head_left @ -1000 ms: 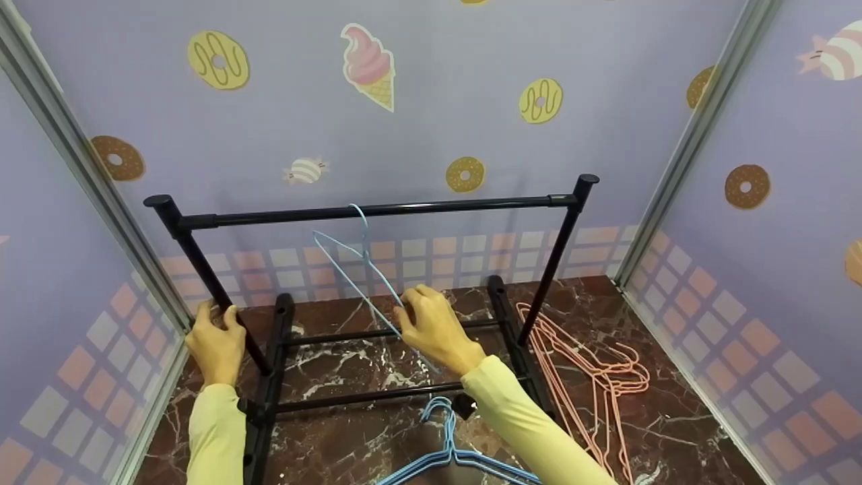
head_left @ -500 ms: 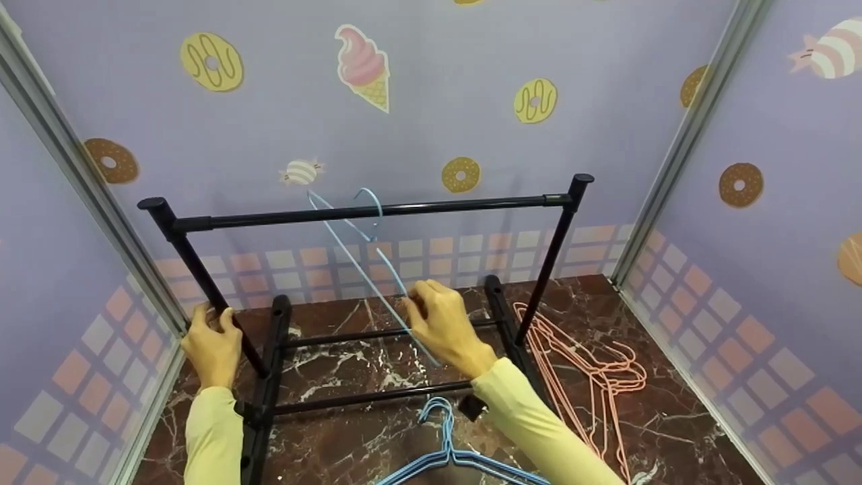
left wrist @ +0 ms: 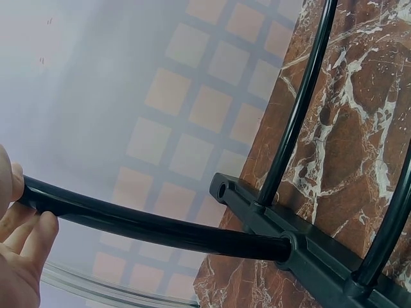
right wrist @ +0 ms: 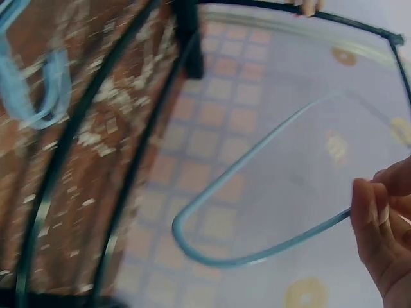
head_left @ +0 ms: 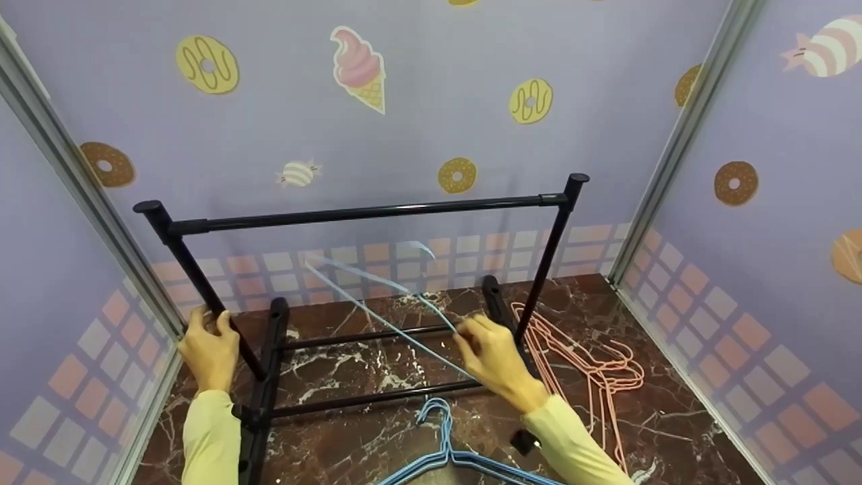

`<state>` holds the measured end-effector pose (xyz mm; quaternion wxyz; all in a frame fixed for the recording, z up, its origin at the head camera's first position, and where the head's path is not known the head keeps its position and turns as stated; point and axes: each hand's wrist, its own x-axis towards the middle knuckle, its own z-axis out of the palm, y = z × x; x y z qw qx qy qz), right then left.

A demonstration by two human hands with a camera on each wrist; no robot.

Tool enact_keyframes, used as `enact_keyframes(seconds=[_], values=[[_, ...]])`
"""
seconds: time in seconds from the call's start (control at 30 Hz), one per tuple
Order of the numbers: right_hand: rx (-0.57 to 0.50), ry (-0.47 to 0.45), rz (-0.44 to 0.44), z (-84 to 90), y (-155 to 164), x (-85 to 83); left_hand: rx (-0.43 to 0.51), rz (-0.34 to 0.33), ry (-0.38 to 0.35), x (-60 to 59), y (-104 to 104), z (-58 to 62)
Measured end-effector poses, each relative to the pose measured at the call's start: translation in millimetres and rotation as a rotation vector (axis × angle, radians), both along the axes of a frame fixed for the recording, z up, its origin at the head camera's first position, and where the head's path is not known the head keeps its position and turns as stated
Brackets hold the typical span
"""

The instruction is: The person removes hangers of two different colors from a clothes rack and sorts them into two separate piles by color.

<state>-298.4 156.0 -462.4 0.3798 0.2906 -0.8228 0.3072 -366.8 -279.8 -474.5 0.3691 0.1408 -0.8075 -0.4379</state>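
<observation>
We note the right hand pinching the blue hanger, its long axis running up-left below the rail, while the left hand grips the rack's upright.

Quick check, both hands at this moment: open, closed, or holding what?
Left hand: closed, gripping the black rack's left upright post.
Right hand: closed, fingers holding a light blue wire hanger, off the rail.
</observation>
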Motion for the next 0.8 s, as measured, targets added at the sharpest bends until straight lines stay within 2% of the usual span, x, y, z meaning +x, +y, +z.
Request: enact_keyframes(seconds=[0.3,0.5,0.63,0.8], values=[[0.001,0.005,-0.08,-58.4,48,18.9,0.004,-0.002,0.021,-1.0,3,1.8],[0.044,-0.08,-0.131,-80.6,71,33.8,-0.003,0.005,0.029,-1.8,3,0.1],[0.087,-0.142,-0.099,-88.9,77,42.8,0.003,-0.002,0.02,-2.3,2,-0.2],[0.159,-0.197,0.034,-100.4,81,48.4,0.006,0.0,0.004,-1.3,1,-2.1]])
